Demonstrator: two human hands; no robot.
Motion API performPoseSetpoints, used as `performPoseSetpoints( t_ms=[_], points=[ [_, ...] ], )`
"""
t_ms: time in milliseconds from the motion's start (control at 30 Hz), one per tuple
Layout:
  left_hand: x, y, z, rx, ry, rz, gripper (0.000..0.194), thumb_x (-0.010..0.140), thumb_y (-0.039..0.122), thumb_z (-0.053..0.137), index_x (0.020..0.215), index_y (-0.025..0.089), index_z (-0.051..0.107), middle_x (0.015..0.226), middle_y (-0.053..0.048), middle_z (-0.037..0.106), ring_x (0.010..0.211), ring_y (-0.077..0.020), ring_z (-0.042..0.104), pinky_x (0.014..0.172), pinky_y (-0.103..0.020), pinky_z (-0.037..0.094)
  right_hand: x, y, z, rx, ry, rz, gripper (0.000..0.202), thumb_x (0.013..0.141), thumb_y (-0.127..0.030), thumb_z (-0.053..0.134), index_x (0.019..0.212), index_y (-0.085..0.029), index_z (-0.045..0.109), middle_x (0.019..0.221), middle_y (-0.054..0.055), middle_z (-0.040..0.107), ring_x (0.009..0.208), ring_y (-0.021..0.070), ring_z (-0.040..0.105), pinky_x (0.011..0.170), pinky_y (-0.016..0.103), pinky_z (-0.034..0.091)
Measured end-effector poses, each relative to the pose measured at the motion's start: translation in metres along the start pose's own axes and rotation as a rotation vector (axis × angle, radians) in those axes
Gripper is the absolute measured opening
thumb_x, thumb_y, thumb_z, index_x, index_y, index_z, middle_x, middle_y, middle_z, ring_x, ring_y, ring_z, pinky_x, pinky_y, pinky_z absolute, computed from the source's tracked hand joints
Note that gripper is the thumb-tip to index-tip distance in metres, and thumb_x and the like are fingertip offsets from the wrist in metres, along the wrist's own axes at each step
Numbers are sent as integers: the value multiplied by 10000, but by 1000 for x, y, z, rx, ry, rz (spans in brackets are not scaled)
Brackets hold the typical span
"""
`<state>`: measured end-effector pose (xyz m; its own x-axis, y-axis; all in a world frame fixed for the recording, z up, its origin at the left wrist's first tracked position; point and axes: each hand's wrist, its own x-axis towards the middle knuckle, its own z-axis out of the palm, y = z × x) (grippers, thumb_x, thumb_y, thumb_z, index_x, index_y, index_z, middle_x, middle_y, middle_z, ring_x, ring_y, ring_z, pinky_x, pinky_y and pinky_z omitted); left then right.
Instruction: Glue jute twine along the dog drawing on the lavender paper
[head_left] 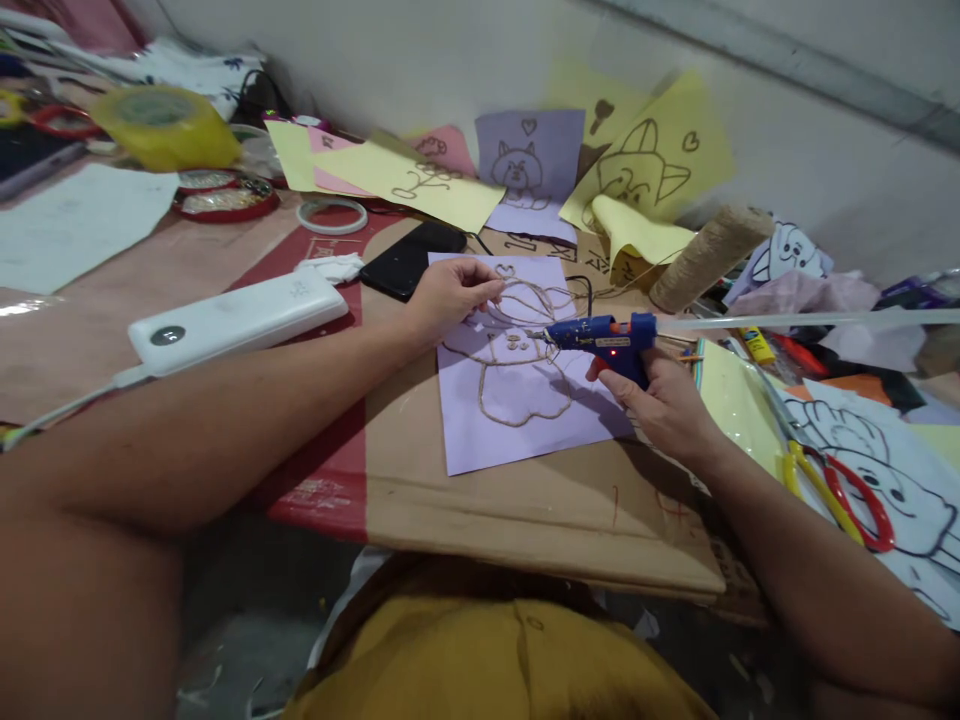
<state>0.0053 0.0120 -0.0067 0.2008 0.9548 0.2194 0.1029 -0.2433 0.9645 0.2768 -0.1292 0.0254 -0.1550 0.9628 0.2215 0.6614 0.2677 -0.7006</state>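
Note:
A purple sheet point(480, 435) lies on the cardboard, with brown twine point(501, 422) laid on it in the outline of a figure. At the sheet's upper left, my left hand point(454, 300) pinches a strand of the twine between thumb and fingers. My right hand point(667, 400) is wrapped round the handle of a blue glue gun point(600, 335), which shows a small red light. The gun's nozzle points left, over the figure near my left fingertips. Whether the nozzle touches the twine I cannot tell. A long clear glue stick point(787, 320) sticks out of the gun's back.
A twine spool point(712, 255) stands behind the glue gun. Left are a white power bank point(236, 322), a black phone point(412, 258) and yellow tape point(165, 127). Scissors point(840, 500) lie on drawings at the right. Drawn sheets point(517, 165) lean on the wall. The cardboard's front edge point(540, 560) is near my lap.

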Motion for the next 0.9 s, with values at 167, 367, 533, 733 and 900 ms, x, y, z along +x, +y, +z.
performPoseSetpoints(
  t_ms=[167,367,533,733,900],
  points=[
    [-2,5,2,-2,-2,-4,126,816,229,761,736,141,721,568,12,604,489,-60,470,470,-201,335,-3,-7,4,-52,0,20,364,929,-482,648,1162,-209,708,1065,122,729,1016,319,676,989,559,529],
    [-1,5,4,-20,0,2,129,822,207,762,722,141,716,572,5,614,500,-63,475,479,-205,325,-3,-6,13,-62,-53,-49,398,960,-472,643,1291,-255,678,1223,113,726,1178,335,662,1084,561,496],
    [2,-2,3,3,2,31,110,830,212,767,753,143,730,652,-21,675,539,-71,524,494,-207,343,-2,-4,19,-21,-91,-74,392,955,-439,667,1330,-322,660,1319,77,707,1255,320,638,1136,569,471],
    [-2,6,4,29,9,21,104,853,149,748,752,131,732,678,-32,698,549,-64,535,546,-213,391,0,-8,22,-33,-105,-93,397,965,-424,652,1347,-315,650,1297,83,714,1226,322,651,1123,592,484],
    [-3,8,6,7,8,17,112,851,115,747,742,128,723,666,-24,692,539,-63,537,555,-216,403,0,-7,24,-66,-130,-116,431,976,-407,640,1394,-302,619,1319,92,700,1226,321,647,1123,603,486]
  ],
)
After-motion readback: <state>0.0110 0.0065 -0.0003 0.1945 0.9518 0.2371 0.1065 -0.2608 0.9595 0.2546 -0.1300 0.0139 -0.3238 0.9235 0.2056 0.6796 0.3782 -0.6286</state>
